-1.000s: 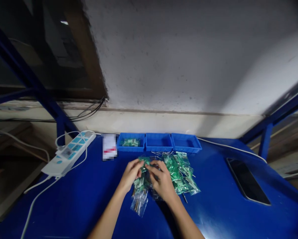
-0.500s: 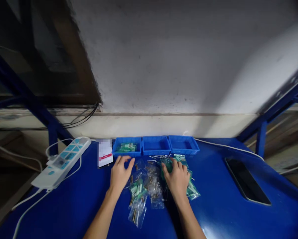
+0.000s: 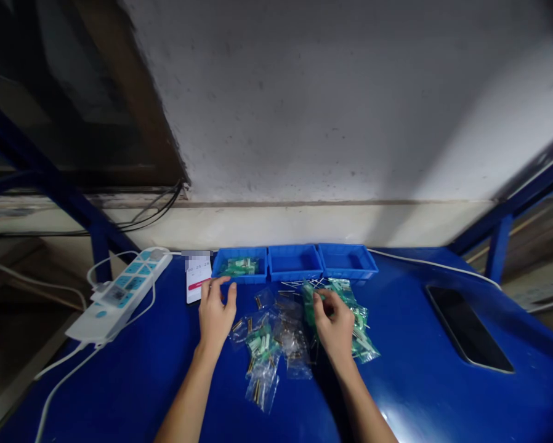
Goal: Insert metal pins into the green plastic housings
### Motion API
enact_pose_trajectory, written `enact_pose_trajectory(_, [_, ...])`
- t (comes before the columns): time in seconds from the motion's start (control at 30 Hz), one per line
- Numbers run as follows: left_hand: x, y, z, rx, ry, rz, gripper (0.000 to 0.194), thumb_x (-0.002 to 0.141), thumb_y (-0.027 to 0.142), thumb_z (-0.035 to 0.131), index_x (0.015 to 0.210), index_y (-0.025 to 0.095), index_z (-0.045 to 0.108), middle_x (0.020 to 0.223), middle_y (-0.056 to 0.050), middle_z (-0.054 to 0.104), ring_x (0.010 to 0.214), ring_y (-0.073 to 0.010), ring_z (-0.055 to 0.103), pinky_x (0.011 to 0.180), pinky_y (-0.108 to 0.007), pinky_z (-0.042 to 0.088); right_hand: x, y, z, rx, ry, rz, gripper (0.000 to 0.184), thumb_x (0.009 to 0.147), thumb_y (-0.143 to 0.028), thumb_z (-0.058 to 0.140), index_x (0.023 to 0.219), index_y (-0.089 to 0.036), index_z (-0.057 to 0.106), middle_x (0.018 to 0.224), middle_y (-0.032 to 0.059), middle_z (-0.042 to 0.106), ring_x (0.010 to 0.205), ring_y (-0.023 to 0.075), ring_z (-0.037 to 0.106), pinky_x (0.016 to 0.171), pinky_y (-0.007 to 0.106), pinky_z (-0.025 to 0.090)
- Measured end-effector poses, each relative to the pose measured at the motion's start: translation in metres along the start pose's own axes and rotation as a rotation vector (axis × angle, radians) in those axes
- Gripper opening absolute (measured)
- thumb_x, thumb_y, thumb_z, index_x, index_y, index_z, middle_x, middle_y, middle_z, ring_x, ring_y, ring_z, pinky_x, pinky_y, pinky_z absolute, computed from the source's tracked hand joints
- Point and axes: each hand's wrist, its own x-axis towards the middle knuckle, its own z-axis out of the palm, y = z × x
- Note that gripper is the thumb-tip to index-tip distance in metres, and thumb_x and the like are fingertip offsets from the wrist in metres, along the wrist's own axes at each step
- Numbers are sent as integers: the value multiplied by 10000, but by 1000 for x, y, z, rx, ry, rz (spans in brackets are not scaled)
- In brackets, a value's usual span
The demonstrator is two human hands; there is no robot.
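My left hand (image 3: 217, 315) hovers above the table's left middle with thumb and fingers apart, and holds nothing. It is in front of the left blue bin (image 3: 245, 278), where green-and-white packets (image 3: 242, 266) lie. My right hand (image 3: 335, 325) is closed in a pinch on a green plastic bag (image 3: 309, 301) at the right of the pile. Its fingertips partly hide the bag. Beneath and beside that hand lie more green bags (image 3: 363, 343) with white pieces. Between my hands are clear bags (image 3: 295, 347) and small bags with brass-coloured pins (image 3: 258, 391).
Two more blue bins (image 3: 295, 274) continue the row along the wall. Loose white sticks (image 3: 299, 283) lie before them. A lit phone (image 3: 197, 271) stands at the left, near a white power strip (image 3: 119, 295) with cables. A dark phone (image 3: 469, 329) lies at the right.
My right hand's fingers have come together on a green bag, which now stands out more. My left hand has stayed open near the left bin. The whole view has shifted slightly.
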Motion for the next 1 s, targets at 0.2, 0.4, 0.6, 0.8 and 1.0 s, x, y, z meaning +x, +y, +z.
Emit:
enact_pose_trajectory(0.2, [6, -2, 1, 133, -141, -58, 344, 864, 435, 472, 1120, 230, 575, 999, -72, 502, 802, -198, 574, 702, -312, 477, -12, -16, 7, 112, -89, -55, 259, 849, -363, 504, 845, -147, 648, 503, -47, 461, 449, 100, 437, 469, 213, 348])
enact_pose_trajectory(0.4, [16, 5, 6, 277, -245, -123, 403, 860, 519, 418, 1157, 301, 580, 985, -86, 513, 790, -245, 594, 662, -350, 463, -14, -17, 9, 123, -99, -77, 236, 849, -341, 512, 854, -150, 650, 511, -37, 499, 449, 106, 462, 470, 218, 376])
enact_pose_trajectory(0.6, [8, 7, 6, -74, -182, -77, 416, 869, 468, 438, 1156, 197, 570, 780, -41, 579, 699, -187, 557, 666, -288, 428, -16, -15, 10, 144, -104, -140, 176, 855, -273, 513, 888, -164, 647, 691, 26, 644, 584, 141, 583, 558, 245, 456])
enact_pose_trajectory(0.8, [-28, 35, 17, -882, -552, -381, 452, 832, 563, 447, 845, 153, 637, 583, 29, 450, 454, -72, 367, 435, -191, 260, -23, -23, 8, 186, -122, -437, 203, 817, -118, 514, 975, -187, 619, 856, 59, 661, 797, 179, 622, 713, 302, 489])
enact_pose_trajectory(1.0, [-28, 32, 20, -1151, -645, -540, 376, 659, 403, 728, 925, 170, 599, 638, 44, 480, 456, -35, 382, 420, -157, 230, -34, -36, 11, 280, -260, -478, 306, 805, -93, 455, 1048, -212, 598, 995, 71, 636, 921, 193, 602, 792, 339, 494])
